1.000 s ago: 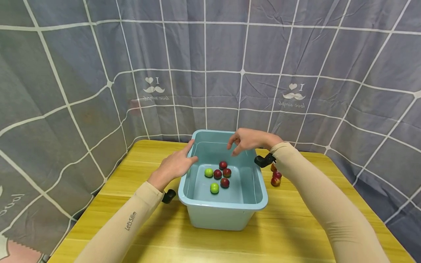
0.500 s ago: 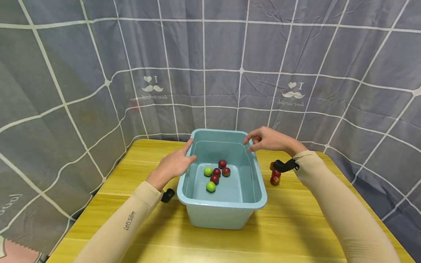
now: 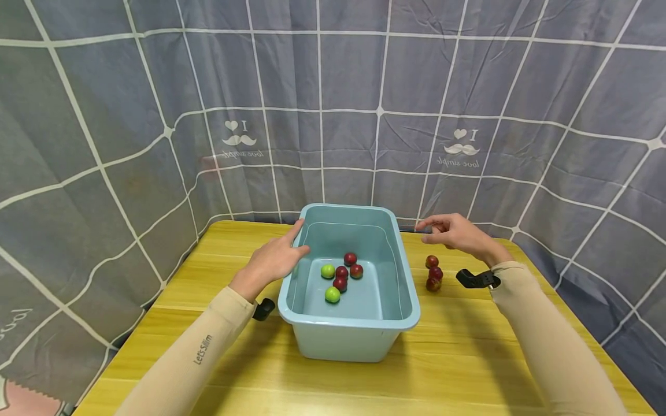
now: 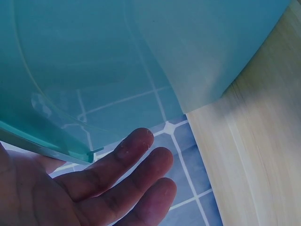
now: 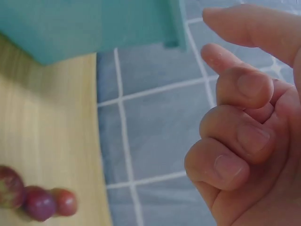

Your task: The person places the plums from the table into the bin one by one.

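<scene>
A light blue plastic tub (image 3: 348, 323) stands on the table in the head view. Inside lie several dark red plums (image 3: 340, 283) and two small green fruits, one nearer (image 3: 332, 294) and one farther (image 3: 328, 271). My left hand (image 3: 273, 260) rests at the tub's left rim; the left wrist view has its relaxed fingers (image 4: 134, 176) outside the wall. Past the right rim, my right hand (image 3: 460, 236) hovers over the table with nothing in it, index finger and thumb apart, the other fingers loosely bent. Three reddish plums (image 3: 435, 273) lie in a row below it.
The yellow wooden table (image 3: 234, 370) carries the tub. A grey curtain (image 3: 348, 138) with white grid lines hangs behind the table and along both sides. The plums on the table (image 5: 38, 203) also show at the lower left of the right wrist view.
My right hand has moved from above the tub to the right, over the table. In the tub, one plum and the nearer green fruit have rolled left. My left hand stays at the rim.
</scene>
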A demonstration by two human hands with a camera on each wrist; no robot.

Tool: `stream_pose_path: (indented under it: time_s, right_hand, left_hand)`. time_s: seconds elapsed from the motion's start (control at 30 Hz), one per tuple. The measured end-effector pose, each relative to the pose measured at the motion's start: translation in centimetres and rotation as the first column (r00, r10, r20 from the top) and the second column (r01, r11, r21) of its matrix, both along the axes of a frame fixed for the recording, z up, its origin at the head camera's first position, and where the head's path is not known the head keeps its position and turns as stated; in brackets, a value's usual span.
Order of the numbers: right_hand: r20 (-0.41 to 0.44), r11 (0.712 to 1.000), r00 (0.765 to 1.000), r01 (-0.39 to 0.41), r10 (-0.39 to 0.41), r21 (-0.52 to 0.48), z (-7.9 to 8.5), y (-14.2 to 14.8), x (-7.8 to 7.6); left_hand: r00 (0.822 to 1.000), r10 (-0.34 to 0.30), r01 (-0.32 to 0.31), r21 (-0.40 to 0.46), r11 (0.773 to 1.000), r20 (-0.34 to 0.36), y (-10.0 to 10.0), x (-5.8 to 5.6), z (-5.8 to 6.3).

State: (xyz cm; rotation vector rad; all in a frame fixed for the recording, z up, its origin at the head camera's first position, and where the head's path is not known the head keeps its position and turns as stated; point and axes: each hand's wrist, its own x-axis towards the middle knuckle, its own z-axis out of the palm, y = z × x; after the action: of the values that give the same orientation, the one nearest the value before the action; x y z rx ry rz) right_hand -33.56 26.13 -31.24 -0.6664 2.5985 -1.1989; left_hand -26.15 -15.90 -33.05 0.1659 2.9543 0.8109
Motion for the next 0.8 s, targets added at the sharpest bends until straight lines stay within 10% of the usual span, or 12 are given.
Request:
stream_pose_path:
  time_s: [0.8]
  right_hand:
    - [0.176,0.954,0.974,0.184,-0.144,-0.237,-10.1,5.3,-0.4]
  left_hand:
    - [1.000,0.000,0.000,0.000,1.000,0.002,0.1,0.1,-0.1]
